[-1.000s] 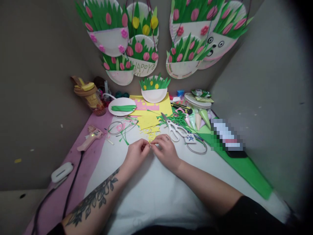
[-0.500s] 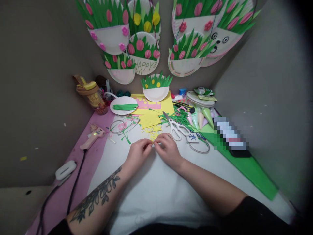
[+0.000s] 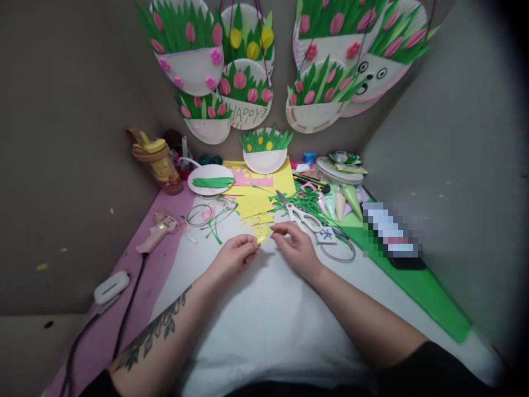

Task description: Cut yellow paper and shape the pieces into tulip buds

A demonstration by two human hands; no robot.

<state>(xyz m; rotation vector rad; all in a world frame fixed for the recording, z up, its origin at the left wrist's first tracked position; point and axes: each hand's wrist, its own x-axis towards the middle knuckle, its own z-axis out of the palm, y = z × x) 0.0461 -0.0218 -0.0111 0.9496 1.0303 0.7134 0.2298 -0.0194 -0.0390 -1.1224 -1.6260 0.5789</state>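
My left hand (image 3: 242, 252) pinches a small yellow paper piece (image 3: 262, 240) that sticks out past its fingertips, above the white table cover. My right hand (image 3: 296, 247) is just to the right, its thumb and fingers slightly apart, with nothing visible between them. Beyond both hands are yellow paper scraps (image 3: 255, 221) and a yellow paper sheet (image 3: 253, 205). White-handled scissors (image 3: 300, 214) lie behind my right hand, blades pointing away to the left. A small paper plate (image 3: 210, 186) with green paper strips lies further back on the left.
A pink glue gun (image 3: 159, 234) and its cable lie on the left, near a white case (image 3: 111, 288) and a drink cup (image 3: 161, 168). A phone (image 3: 392, 234) rests on green paper (image 3: 438, 298) at right. Paper-plate flower baskets (image 3: 258, 113) hang on the back wall.
My hands were together at the fingertips. Now the right hand has moved away to the right with its fingers parted, and the yellow paper piece shows in my left hand.
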